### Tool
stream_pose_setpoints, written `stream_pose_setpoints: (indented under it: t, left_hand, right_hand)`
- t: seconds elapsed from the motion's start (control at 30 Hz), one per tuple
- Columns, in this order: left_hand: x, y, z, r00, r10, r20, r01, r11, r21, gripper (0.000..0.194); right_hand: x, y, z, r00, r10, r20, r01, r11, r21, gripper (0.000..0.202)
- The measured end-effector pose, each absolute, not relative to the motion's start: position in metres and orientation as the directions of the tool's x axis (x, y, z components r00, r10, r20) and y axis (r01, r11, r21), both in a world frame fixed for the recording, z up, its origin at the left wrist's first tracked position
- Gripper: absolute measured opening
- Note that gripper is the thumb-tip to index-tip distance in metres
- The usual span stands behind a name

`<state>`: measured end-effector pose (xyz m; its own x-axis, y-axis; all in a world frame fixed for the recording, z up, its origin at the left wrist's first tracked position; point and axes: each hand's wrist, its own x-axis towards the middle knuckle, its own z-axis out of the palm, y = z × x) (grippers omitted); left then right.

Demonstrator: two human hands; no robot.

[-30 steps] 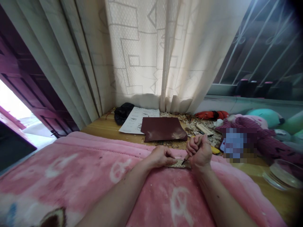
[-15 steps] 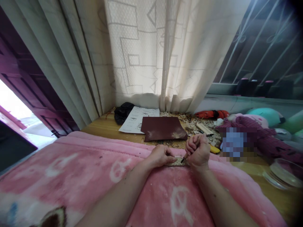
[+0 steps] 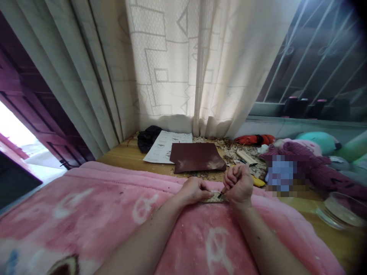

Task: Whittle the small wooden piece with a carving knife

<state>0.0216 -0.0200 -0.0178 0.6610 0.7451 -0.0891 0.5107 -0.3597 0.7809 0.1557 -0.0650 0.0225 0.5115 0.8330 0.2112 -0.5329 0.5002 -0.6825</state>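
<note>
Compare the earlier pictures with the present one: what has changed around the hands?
The right hand has shifted slightly left, toward the left hand. Nothing was taken hold of or let go: the right hand still grips the slim tool, the left still holds the small pale piece. The brown sheet lies as before.

Left forearm (image 3: 146, 233) slanting in from the bottom edge, bare all the way, and the left hand (image 3: 193, 190) sits low, its fingers (image 3: 205, 194) pinched and pointing inward! Across from it, the right forearm (image 3: 262, 236) leans inward too, and the right hand (image 3: 239, 187) stands raised, fingers tightly curled, near the left but apart!
</note>
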Motion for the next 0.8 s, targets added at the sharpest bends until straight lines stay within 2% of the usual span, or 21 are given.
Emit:
stream_pose_setpoints:
  t: [0.43,0.8]
  left_hand:
    - [0.023,-0.021,-0.018,0.649,0.756,-0.088,0.526,-0.362,0.77,0.031]
    - [0.025,-0.021,-0.019,0.622,0.776,-0.101,0.562,-0.354,0.747,0.028]
  right_hand:
    - [0.15,-0.065,0.025,0.492,0.847,0.199,-0.5,0.462,-0.733,0.031]
    - [0.14,-0.063,0.014,0.516,0.802,0.302,-0.307,0.502,-0.808,0.034]
